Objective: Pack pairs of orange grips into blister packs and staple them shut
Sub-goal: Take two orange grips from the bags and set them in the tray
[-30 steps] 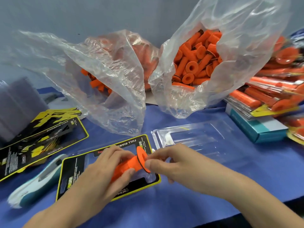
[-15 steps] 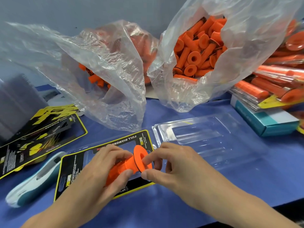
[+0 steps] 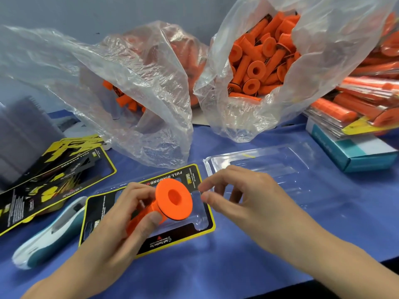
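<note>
My left hand grips an orange grip by its shaft, the round flange turned up toward me. It hovers over an open blister pack with a black and yellow card lying flat on the blue table. My right hand is just right of the flange, apart from it, fingers loosely curled and holding nothing. The pack's clear half lies open to the right. A white and teal stapler lies left of the card.
Two clear plastic bags of loose orange grips stand behind, one at the left and one at the right. Finished packs are piled on a teal box at far right. Spare cards lie at left.
My right hand has let go of the grip's flange and drawn slightly right. My left hand has tilted the grip so its flange faces up.
</note>
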### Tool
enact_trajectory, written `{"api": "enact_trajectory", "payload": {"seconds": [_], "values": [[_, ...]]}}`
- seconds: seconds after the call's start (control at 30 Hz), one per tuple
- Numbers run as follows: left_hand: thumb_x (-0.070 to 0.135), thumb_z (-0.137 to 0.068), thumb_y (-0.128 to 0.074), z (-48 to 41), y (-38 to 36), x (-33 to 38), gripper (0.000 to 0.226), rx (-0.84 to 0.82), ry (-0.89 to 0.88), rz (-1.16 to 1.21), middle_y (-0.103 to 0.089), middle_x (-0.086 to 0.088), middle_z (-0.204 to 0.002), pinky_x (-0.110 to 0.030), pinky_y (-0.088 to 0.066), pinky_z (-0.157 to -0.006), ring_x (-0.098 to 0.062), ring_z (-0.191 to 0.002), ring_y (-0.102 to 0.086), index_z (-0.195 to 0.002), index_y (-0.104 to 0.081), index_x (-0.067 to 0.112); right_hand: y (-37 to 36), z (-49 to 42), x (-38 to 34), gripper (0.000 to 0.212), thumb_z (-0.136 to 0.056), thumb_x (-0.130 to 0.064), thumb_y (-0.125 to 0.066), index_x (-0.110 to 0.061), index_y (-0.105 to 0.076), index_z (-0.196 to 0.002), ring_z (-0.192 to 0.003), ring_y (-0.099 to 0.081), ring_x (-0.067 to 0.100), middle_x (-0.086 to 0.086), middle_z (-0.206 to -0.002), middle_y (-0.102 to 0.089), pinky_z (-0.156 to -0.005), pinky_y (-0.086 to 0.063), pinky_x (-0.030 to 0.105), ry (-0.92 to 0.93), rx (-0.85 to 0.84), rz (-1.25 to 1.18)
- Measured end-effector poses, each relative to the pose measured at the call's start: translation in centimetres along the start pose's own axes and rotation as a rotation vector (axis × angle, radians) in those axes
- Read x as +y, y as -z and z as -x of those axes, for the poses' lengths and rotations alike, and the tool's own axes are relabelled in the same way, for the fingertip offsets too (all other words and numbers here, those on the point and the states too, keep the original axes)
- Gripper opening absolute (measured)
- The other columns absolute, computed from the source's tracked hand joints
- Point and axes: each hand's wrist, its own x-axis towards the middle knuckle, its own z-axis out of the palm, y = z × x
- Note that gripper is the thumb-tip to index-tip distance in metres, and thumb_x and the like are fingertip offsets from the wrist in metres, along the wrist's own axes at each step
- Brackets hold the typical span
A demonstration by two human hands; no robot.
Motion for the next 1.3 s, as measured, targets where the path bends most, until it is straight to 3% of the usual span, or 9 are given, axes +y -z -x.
{"api": "enact_trajectory", "payload": {"seconds": [0.17,0.33,0.5,0.83,1.0,1.07,1.2,1.3], "values": [[0.039,-0.099,-0.049,0.2,0.3,-0.1,0.022,0.0,0.06,0.021,-0.055,0.005,-0.106,-0.02,-0.044,-0.071,-0.022,-0.092,-0.053,-0.118,-0.054,0.029,-0.5,0.0,0.6,0.015,-0.088,-0.045,-0.057,-0.042,-0.068,-0.098,-0.076,-0.054,0.004,-0.017,-0.088,-0.055,-0.068,-0.039,0.018,0.033,-0.008,0.111],[0.043,-0.097,-0.048,0.0,0.1,0.1,0.024,-0.011,0.045,-0.001,-0.055,0.009,-0.106,-0.016,-0.041,-0.075,-0.015,-0.091,-0.053,-0.118,-0.054,0.034,-0.9,-0.1,0.7,0.022,-0.09,-0.048,-0.056,-0.048,-0.062,-0.111,-0.074,-0.054,0.009,-0.019,-0.092,-0.053,-0.068,-0.044,0.024,0.085,-0.085,0.136],[0.042,-0.098,-0.048,0.0,0.1,0.0,0.024,-0.025,0.024,-0.022,-0.055,0.01,-0.108,-0.019,-0.041,-0.075,-0.016,-0.091,-0.053,-0.119,-0.054,0.032,-1.0,-0.2,0.6,0.027,-0.091,-0.052,-0.053,-0.057,-0.055,-0.117,-0.078,-0.056,0.01,-0.02,-0.097,-0.05,-0.067,-0.038,0.019,0.125,-0.17,0.172],[0.047,-0.1,-0.045,0.0,-0.3,-0.4,0.023,-0.037,-0.007,-0.053,-0.054,0.013,-0.114,-0.011,-0.038,-0.081,-0.01,-0.101,-0.055,-0.119,-0.052,0.036,-0.8,-1.1,0.4,0.014,-0.09,-0.037,-0.068,-0.045,-0.064,-0.101,-0.078,-0.055,0.008,-0.02,-0.097,-0.052,-0.07,-0.043,0.019,0.121,-0.222,0.124],[0.05,-0.1,-0.044,-0.1,-0.7,-0.4,0.024,-0.079,-0.007,-0.091,-0.052,0.018,-0.116,-0.013,-0.04,-0.085,-0.011,-0.107,-0.057,-0.121,-0.049,0.042,-0.6,-1.2,0.7,0.009,-0.091,-0.039,-0.065,-0.041,-0.067,-0.099,-0.078,-0.054,0.007,-0.018,-0.095,-0.052,-0.075,-0.045,0.023,0.084,-0.283,0.177],[0.052,-0.099,-0.043,0.0,-1.0,-0.3,0.026,-0.098,-0.005,-0.135,-0.05,0.022,-0.118,-0.016,-0.04,-0.089,-0.009,-0.111,-0.056,-0.122,-0.048,0.043,0.0,-1.3,0.7,0.011,-0.092,-0.041,-0.062,-0.039,-0.07,-0.1,-0.08,-0.053,0.003,-0.016,-0.094,-0.054,-0.073,-0.042,0.017,0.076,-0.318,0.21],[0.058,-0.096,-0.044,-0.2,-1.3,0.1,0.03,-0.118,-0.001,-0.279,-0.048,0.027,-0.114,-0.022,-0.039,-0.089,-0.002,-0.103,-0.053,-0.12,-0.053,0.042,2.3,-2.6,-0.2,0.019,-0.09,-0.049,-0.057,-0.038,-0.072,-0.092,-0.066,-0.056,0.009,-0.015,-0.08,-0.062,-0.059,-0.044,0.022,0.052,-0.192,0.045],[0.058,-0.093,-0.047,-0.7,-1.2,0.9,0.037,-0.107,-0.004,-0.346,-0.05,0.021,-0.111,-0.023,-0.038,-0.088,0.0,-0.1,-0.049,-0.119,-0.06,0.035,3.0,-4.8,-1.0,0.018,-0.095,-0.046,-0.055,-0.04,-0.072,-0.093,-0.064,-0.056,0.025,-0.011,-0.081,-0.064,-0.063,-0.048,0.037,0.035,-0.094,-0.02]]}}
